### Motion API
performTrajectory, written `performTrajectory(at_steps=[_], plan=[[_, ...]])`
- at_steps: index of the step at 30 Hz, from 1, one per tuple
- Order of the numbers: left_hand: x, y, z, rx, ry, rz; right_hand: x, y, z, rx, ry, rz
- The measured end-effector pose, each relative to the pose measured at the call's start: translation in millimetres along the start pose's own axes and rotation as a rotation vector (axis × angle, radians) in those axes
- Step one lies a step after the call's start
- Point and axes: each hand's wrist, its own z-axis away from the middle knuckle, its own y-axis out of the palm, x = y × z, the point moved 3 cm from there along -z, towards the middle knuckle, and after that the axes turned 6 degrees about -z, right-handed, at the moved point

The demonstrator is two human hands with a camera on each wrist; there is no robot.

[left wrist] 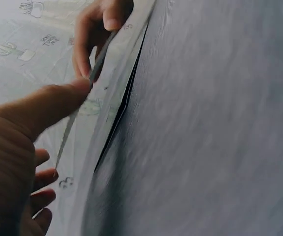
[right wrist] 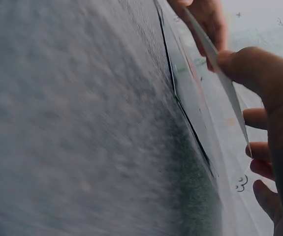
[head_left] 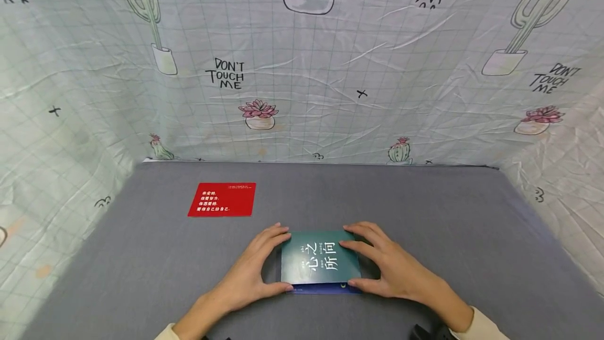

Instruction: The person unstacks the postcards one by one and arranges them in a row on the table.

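A teal-green card (head_left: 297,269) with white Chinese characters is held level by both hands, one at each short side. My left hand (head_left: 250,269) grips its left side between thumb and fingertips. On the opposite side my right hand (head_left: 394,264) holds it the same way, two fingers lying over the far corner and the thumb at the near one. Beneath it, a dark blue card (head_left: 321,289) shows only its near strip. Both wrist views show the held card edge-on (left wrist: 68,130), with a gap down to a thin, slightly bent card (right wrist: 185,110) on the table.
A red card (head_left: 222,199) with white characters lies flat at the left back of the grey table (head_left: 424,203). A cloth printed with cacti (head_left: 321,67) hangs behind and along both sides. Something black (head_left: 420,332) is at the right wrist.
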Motion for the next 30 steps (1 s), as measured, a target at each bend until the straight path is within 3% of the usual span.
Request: performTrajectory(at_steps=[15, 30], plan=[[17.2, -24.9, -19.8, 0.009, 0.017, 0.013, -5.0, -9.0, -29.1, 0.01, -0.017, 0.005], [36.7, -47.2, -44.5, 0.05, -0.051, -0.062, -19.3, -12.3, -64.0, -0.022, -0.064, 0.05]])
